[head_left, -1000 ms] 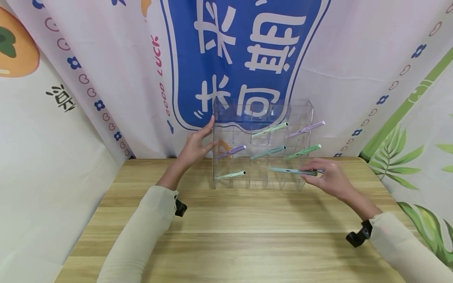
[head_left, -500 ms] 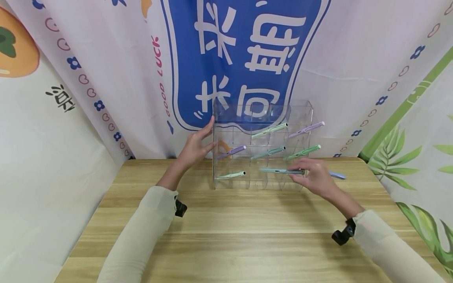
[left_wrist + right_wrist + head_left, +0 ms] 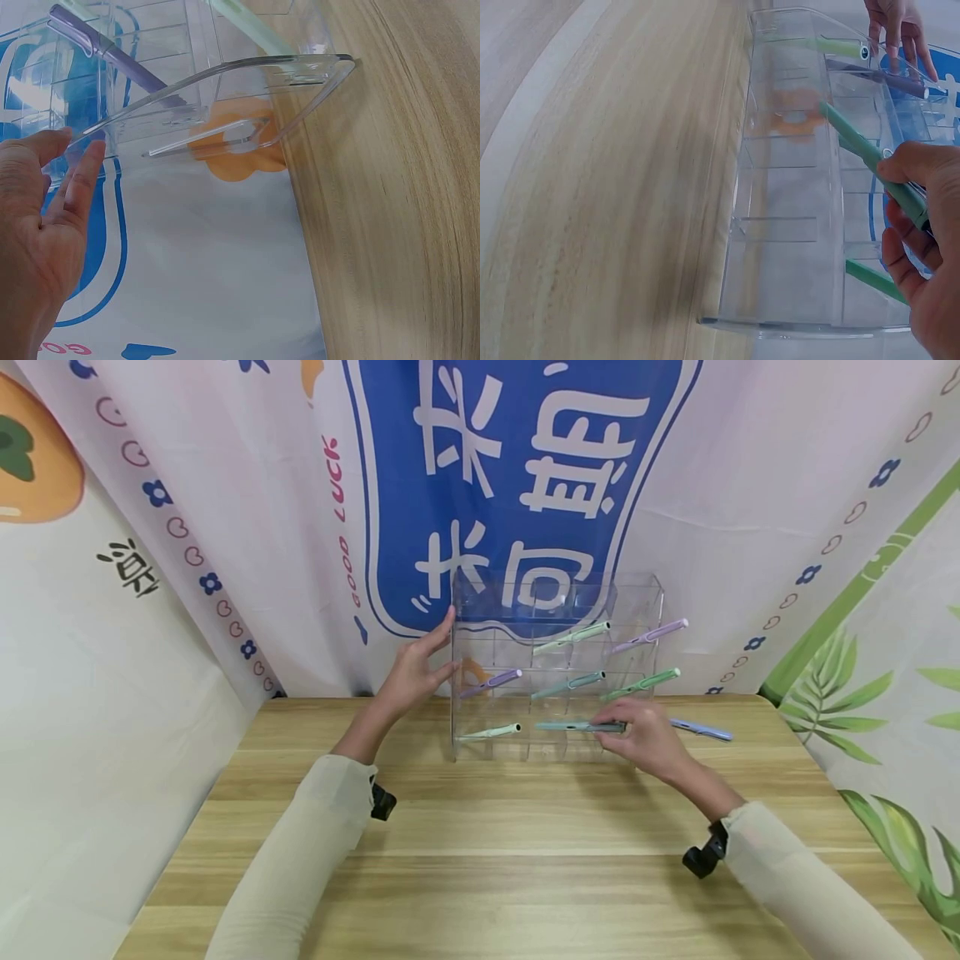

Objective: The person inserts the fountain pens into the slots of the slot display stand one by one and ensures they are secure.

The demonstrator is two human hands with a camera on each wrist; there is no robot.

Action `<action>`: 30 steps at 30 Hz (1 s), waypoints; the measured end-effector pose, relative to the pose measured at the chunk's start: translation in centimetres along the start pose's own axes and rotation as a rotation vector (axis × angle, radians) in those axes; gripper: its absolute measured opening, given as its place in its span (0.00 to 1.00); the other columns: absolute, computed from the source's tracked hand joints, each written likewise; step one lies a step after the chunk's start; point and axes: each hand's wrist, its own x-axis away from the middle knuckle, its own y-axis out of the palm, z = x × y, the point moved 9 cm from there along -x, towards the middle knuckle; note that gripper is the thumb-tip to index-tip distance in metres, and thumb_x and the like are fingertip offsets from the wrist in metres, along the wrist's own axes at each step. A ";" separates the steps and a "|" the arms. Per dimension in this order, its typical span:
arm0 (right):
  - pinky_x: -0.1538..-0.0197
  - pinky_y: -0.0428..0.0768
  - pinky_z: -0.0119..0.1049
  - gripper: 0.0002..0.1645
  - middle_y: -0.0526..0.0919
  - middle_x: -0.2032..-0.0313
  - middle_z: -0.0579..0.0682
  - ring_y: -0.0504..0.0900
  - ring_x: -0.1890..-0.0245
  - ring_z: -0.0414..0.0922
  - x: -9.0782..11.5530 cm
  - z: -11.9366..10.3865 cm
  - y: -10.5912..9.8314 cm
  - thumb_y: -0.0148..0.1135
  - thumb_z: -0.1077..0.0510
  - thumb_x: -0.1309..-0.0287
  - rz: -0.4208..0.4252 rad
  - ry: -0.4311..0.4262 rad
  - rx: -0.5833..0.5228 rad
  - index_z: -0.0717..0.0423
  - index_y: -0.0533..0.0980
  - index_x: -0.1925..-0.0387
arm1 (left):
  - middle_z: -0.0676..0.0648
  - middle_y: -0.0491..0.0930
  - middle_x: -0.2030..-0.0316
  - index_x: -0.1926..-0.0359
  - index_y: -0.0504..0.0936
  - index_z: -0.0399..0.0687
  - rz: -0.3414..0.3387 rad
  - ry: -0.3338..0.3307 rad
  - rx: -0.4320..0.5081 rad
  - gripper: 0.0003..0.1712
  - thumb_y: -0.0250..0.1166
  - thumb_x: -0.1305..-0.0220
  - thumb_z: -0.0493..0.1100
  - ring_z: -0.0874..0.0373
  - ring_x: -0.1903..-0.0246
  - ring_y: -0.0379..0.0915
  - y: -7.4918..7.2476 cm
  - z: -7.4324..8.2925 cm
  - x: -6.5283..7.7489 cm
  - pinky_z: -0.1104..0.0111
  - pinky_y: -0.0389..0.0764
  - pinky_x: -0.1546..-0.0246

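My right hand (image 3: 641, 739) pinches a teal pen (image 3: 862, 142) between thumb and fingers. The pen (image 3: 562, 726) lies nearly level, its free end pointing left before the bottom row of a clear acrylic rack (image 3: 555, 602). Whether its tip is inside a compartment, I cannot tell. My left hand (image 3: 408, 672) touches the rack's left side panel with fairly straight fingers and thumb, also visible in the left wrist view as a hand (image 3: 56, 217) by the panel's edge. A pale green pen (image 3: 491, 732) rests in the bottom row's left end.
Higher compartments hold a purple pen (image 3: 491, 682), a teal pen (image 3: 570, 683), a green pen (image 3: 645, 682), a mint pen (image 3: 573, 637) and a lilac pen (image 3: 652, 634). A blue pen (image 3: 701, 730) lies on the wooden table (image 3: 510, 877), right of the rack. A printed curtain (image 3: 720, 468) hangs behind.
My right hand has moved left with the teal pen, along the front of the rack's bottom row. The blue pen on the table has come into fuller view. My left hand has stayed put.
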 end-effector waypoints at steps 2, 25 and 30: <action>0.57 0.90 0.51 0.12 0.92 0.63 0.51 0.90 0.61 0.51 0.0 0.1 0.2 0.82 0.70 0.53 0.002 0.007 -0.001 0.58 0.90 0.65 | 0.42 0.57 0.21 0.17 0.54 0.43 -0.002 0.002 0.000 0.52 0.71 0.34 0.25 0.41 0.31 0.74 0.0 0.0 0.0 0.54 0.81 0.35; 0.62 0.90 0.48 0.13 0.91 0.67 0.53 0.89 0.66 0.50 0.0 0.7 2.7 0.82 0.73 0.57 0.083 -0.010 -0.060 0.61 0.89 0.67 | 0.42 0.57 0.21 0.17 0.54 0.42 0.005 0.012 0.000 0.52 0.71 0.34 0.25 0.40 0.32 0.74 0.0 -0.1 -0.1 0.50 0.81 0.35; 0.63 0.90 0.43 0.13 0.92 0.67 0.52 0.89 0.67 0.49 0.1 0.7 3.2 0.81 0.73 0.58 0.087 -0.020 -0.062 0.60 0.89 0.67 | 0.42 0.58 0.21 0.17 0.55 0.42 0.007 0.015 -0.009 0.51 0.71 0.34 0.26 0.41 0.32 0.75 0.0 -0.1 0.0 0.55 0.82 0.35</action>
